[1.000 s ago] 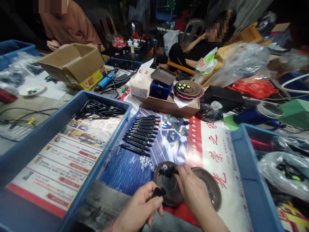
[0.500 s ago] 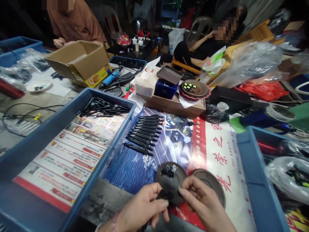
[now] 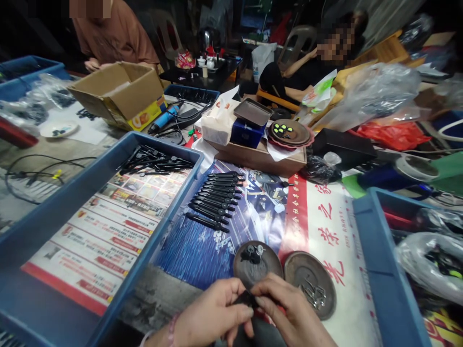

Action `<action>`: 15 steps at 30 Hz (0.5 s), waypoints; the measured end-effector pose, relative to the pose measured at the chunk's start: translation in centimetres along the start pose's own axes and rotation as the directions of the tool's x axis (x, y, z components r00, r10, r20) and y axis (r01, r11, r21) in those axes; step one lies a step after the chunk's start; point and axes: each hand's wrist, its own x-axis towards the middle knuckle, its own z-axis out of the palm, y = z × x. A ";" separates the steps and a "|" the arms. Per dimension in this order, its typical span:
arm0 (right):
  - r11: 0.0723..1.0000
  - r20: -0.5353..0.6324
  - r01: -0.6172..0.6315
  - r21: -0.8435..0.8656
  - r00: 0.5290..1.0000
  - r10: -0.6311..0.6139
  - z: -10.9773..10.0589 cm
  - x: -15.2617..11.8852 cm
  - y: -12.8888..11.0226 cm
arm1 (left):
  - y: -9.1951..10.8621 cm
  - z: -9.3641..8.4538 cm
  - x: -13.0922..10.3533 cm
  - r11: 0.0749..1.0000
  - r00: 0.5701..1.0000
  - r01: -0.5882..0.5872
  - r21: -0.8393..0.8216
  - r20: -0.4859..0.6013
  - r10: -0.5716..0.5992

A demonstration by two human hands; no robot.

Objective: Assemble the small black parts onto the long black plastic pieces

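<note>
My left hand (image 3: 220, 308), with a pink bracelet at the wrist, is closed on a small black part (image 3: 246, 299) at the bottom centre. My right hand (image 3: 285, 306) pinches at the same part from the right; its fingertips touch it. Just beyond my hands lies a round brown dish (image 3: 257, 274) with small black and clear-grey pieces. Beside it on the right, a second brown dish (image 3: 321, 274) holds small shiny metal pieces. Farther forward, a row of slim black sticks (image 3: 215, 197) lies on the printed poster (image 3: 195, 250).
A blue tray (image 3: 144, 270) with black sticks stands at the left, another blue bin (image 3: 394, 270) with bagged parts at the right. Behind are a cardboard box (image 3: 119, 94), a tissue pack (image 3: 217, 127) and a dish of yellow-green pieces (image 3: 302, 132). Two people sit at the back.
My right hand has moved left to meet the black part in my left hand. The right dish, partly hidden before, now shows its metal pieces.
</note>
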 end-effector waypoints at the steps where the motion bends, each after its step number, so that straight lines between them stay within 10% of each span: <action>1: 1.000 0.007 -0.007 -0.001 1.000 0.007 0.1 0.0 0.1 | 0.0 0.0 0.0 1.000 1.000 0.009 0.014 0.002 -0.009; 15: 0.928 0.006 -0.177 0.327 0.983 0.185 0.3 -1.1 1.1 | 1.1 -0.6 -0.7 0.995 0.995 -0.036 0.093 0.095 0.027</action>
